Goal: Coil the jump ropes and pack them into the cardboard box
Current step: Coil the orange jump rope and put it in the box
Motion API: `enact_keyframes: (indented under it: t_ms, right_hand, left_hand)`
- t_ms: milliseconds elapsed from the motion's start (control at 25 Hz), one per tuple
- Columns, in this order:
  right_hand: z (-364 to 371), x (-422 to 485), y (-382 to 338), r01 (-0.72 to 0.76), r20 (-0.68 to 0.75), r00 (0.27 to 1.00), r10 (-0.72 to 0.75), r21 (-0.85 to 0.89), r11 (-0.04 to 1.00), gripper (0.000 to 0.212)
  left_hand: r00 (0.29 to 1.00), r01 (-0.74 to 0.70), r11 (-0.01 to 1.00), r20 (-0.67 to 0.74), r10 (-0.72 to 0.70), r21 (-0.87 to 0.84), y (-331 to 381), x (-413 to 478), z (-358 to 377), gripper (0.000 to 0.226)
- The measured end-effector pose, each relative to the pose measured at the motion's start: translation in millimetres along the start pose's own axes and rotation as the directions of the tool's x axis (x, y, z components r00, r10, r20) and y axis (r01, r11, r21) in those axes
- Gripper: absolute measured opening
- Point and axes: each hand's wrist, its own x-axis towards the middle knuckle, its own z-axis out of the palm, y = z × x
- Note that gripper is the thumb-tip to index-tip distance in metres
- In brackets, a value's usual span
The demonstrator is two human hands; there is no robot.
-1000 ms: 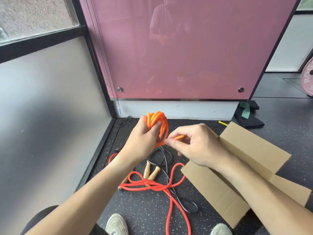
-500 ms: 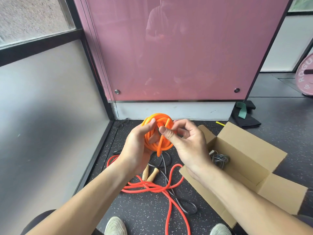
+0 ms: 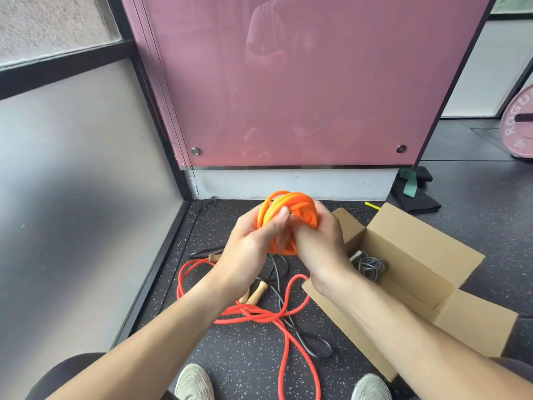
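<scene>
Coil of bright orange plastic jump rope [image 3: 288,210] at frame centre, pinched between left hand [image 3: 253,249] and right hand [image 3: 320,243]: best clamped tight, loose end tucked under, then lowered into open brown cardboard box [image 3: 418,255] at right.

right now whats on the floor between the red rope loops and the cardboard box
In the head view, only bare speckled floor and a trailing loop of the black rope separate the red rope from the cardboard box.
</scene>
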Motion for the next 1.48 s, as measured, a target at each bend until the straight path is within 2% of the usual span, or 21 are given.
enact_keyframes:
  t_ms: [120, 160, 200, 280, 360, 440, 520, 600, 720, 880, 960, 1040, 1120, 1200, 1360, 1480]
  right_hand:
    - [-4, 3, -2, -0.043, 0.013, 0.999, 0.043, 0.057, 0.997, 0.007]
    - [-5, 3, -4, -0.089, 0.053, 0.995, 0.084, 0.101, 0.991, 0.002]
    - [-6, 3, -7, -0.152, 0.117, 0.984, 0.133, 0.170, 0.974, 0.006]
    - [-9, 3, -11, -0.302, 0.275, 0.938, 0.210, 0.351, 0.886, 0.025]
    - [-15, 4, -18, -0.432, 0.393, 0.885, 0.249, 0.496, 0.753, 0.024]
    - [-21, 5, -21, -0.538, 0.466, 0.836, 0.290, 0.591, 0.601, 0.030]
    - [-21, 5, -22, -0.558, 0.471, 0.826, 0.309, 0.609, 0.564, 0.032]
    - [-16, 4, -21, -0.537, 0.430, 0.841, 0.329, 0.589, 0.604, 0.025]
    - [-14, 8, -19, -0.532, 0.395, 0.846, 0.358, 0.566, 0.630, 0.012]
    - [-15, 18, -12, -0.470, 0.344, 0.882, 0.323, 0.587, 0.659, 0.015]
    - [-18, 30, -8, -0.389, 0.170, 0.912, 0.372, 0.641, 0.661, 0.018]
    - [-35, 50, -8, -0.276, -0.059, 0.900, 0.431, 0.689, 0.670, 0.022]
    - [-56, 65, -14, -0.184, -0.202, 0.880, 0.430, 0.690, 0.700, 0.024]
    - [-71, 72, -19, -0.127, -0.270, 0.873, 0.406, 0.679, 0.724, 0.023]
    - [-82, 71, -27, 0.028, -0.395, 0.860, 0.323, 0.669, 0.743, 0.023]
    - [-84, 65, -35, 0.129, -0.349, 0.917, 0.194, 0.718, 0.684, 0.015]
  left_hand:
    - [0.999, 0.005, 0.997, -0.052, -0.001, 0.073, 7, 0, 4, 0.034]
    - [0.998, 0.015, 0.998, -0.062, -0.012, 0.055, 9, 0, 5, 0.040]
    - [0.997, 0.033, 0.999, -0.076, -0.031, 0.017, 10, 1, 6, 0.045]
    - [0.990, 0.056, 0.996, -0.129, -0.064, -0.066, 9, 4, 3, 0.045]
    - [0.975, 0.076, 0.985, -0.197, -0.106, -0.153, 8, 9, -6, 0.032]
    - [0.963, 0.097, 0.963, -0.221, -0.154, -0.251, 8, 14, -13, 0.027]
    - [0.961, 0.104, 0.951, -0.218, -0.172, -0.292, 8, 14, -15, 0.028]
    - [0.960, 0.119, 0.939, -0.203, -0.192, -0.323, 10, 13, -13, 0.025]
    - [0.960, 0.155, 0.871, -0.135, -0.244, -0.467, 14, 12, -13, 0.023]
    - [0.966, 0.151, 0.777, -0.074, -0.246, -0.610, 19, 9, -10, 0.028]
    - [0.966, 0.139, 0.726, -0.069, -0.249, -0.674, 22, 8, -10, 0.027]
    - [0.961, 0.129, 0.676, -0.077, -0.266, -0.725, 28, 9, -14, 0.029]
    - [0.952, 0.085, 0.637, -0.126, -0.279, -0.766, 33, 12, -18, 0.031]
    - [0.944, 0.063, 0.638, -0.161, -0.288, -0.768, 35, 14, -19, 0.030]
    - [0.942, 0.108, 0.707, -0.155, -0.297, -0.699, 28, 14, -14, 0.023]
    - [0.951, 0.102, 0.773, -0.165, -0.260, -0.626, 25, 14, -21, 0.028]
